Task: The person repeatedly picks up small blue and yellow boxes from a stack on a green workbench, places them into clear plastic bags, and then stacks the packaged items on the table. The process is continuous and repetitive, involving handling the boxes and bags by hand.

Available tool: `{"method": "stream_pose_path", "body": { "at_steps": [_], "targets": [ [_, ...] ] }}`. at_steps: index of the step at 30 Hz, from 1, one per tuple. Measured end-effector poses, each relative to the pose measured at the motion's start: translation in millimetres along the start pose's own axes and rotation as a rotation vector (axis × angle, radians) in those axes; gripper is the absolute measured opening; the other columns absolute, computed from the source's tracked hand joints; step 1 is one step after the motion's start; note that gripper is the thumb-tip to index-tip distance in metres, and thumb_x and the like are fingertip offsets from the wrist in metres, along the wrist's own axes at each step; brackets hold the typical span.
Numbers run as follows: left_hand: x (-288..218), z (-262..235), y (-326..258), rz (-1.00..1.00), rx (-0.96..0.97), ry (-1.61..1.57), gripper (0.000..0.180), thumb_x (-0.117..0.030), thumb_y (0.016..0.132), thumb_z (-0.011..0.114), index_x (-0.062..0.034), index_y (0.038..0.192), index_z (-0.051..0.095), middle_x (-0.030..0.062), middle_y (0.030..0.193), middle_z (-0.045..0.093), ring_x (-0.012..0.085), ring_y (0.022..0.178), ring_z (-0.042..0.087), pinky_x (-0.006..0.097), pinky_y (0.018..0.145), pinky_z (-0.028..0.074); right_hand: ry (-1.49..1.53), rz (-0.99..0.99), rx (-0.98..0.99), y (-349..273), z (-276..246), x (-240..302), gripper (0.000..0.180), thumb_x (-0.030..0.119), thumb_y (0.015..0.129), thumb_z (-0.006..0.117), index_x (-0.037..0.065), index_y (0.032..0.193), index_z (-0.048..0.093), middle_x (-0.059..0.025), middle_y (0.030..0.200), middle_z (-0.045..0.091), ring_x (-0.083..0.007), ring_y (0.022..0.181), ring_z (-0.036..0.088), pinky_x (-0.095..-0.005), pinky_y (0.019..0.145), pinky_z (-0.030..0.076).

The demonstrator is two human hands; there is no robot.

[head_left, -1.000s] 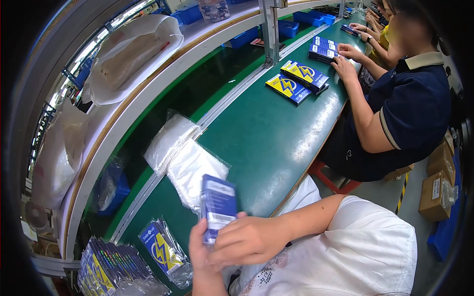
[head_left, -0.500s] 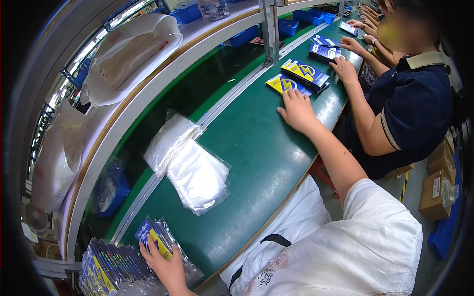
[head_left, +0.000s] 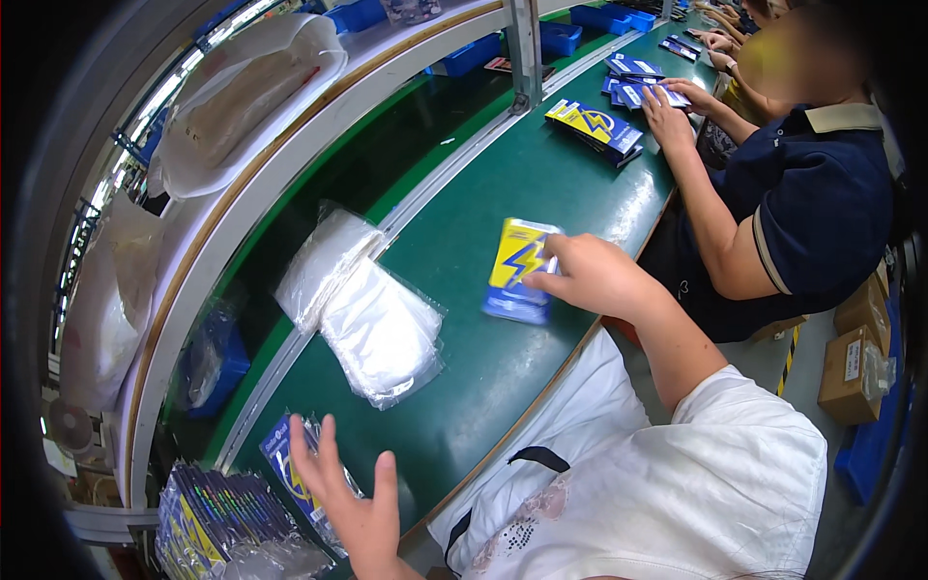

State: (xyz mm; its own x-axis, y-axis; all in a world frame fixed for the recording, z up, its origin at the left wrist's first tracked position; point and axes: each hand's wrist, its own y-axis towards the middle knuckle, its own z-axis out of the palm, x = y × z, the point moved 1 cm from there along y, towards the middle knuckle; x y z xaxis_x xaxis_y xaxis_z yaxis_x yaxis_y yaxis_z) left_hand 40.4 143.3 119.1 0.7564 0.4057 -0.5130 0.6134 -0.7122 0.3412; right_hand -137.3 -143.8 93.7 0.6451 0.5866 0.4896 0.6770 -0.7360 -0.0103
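My right hand [head_left: 601,275] grips a flat blue-and-yellow box [head_left: 517,266] with a lightning-bolt mark by its right edge, over the green worktable. At the lower left my left hand [head_left: 360,507] has its fingers spread and holds nothing. Beneath and beside it lies a similar box in a clear bag [head_left: 280,452], partly hidden by the fingers. Left of that, a tight row of bagged boxes [head_left: 227,517] stands on edge. Two overlapping piles of clear plastic bags [head_left: 382,333] lie on the table between my hands and the shelf.
A small stack of the same boxes [head_left: 594,128] lies farther along the table. Beyond it, a co-worker in a dark shirt [head_left: 822,203] handles more boxes [head_left: 633,82]. A metal post [head_left: 525,58] and a shelf with a large white bag [head_left: 246,106] border the left side.
My right hand has drawn one box from the far stack toward me. My left hand has lifted off the bagged box and spread its fingers.
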Motion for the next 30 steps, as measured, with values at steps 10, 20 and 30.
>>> {"method": "stream_pose_path", "body": {
  "at_steps": [10,20,30],
  "targets": [
    [18.0,54.8,44.8,0.250,0.136,0.228,0.031,-0.002,0.081,0.060,-0.0055,0.111,0.063,0.0106,0.121,0.058,0.0316,0.120,0.048,0.044,0.100,0.035,-0.215,-0.400,0.081,20.0,19.2,-1.8,0.073,0.016,0.067,0.074,0.008,0.133,0.045,-0.0213,0.138,0.040,-0.0365,0.132,0.034,-0.0434,0.109,0.028],
    [24.0,66.6,57.8,0.218,0.012,-0.007,0.019,0.004,0.082,0.059,0.0006,0.099,0.066,0.0128,0.091,0.059,0.0265,0.087,0.058,0.033,0.075,0.046,1.367,-0.145,0.253,-9.6,55.3,28.3,0.060,0.039,0.082,0.070,0.001,0.124,0.050,-0.0060,0.099,0.057,-0.0159,0.095,0.058,-0.0306,0.083,0.048],
    [25.3,63.9,62.5,0.147,-0.025,-0.284,0.015,0.003,0.081,0.063,0.0008,0.094,0.068,0.0101,0.089,0.058,0.0202,0.078,0.059,0.028,0.070,0.048,1.707,0.003,0.983,4.3,90.6,74.1,0.070,0.005,0.082,0.067,-0.008,0.139,0.029,-0.0208,0.120,0.058,-0.0223,0.102,0.063,-0.0335,0.087,0.052]
  ]
}}
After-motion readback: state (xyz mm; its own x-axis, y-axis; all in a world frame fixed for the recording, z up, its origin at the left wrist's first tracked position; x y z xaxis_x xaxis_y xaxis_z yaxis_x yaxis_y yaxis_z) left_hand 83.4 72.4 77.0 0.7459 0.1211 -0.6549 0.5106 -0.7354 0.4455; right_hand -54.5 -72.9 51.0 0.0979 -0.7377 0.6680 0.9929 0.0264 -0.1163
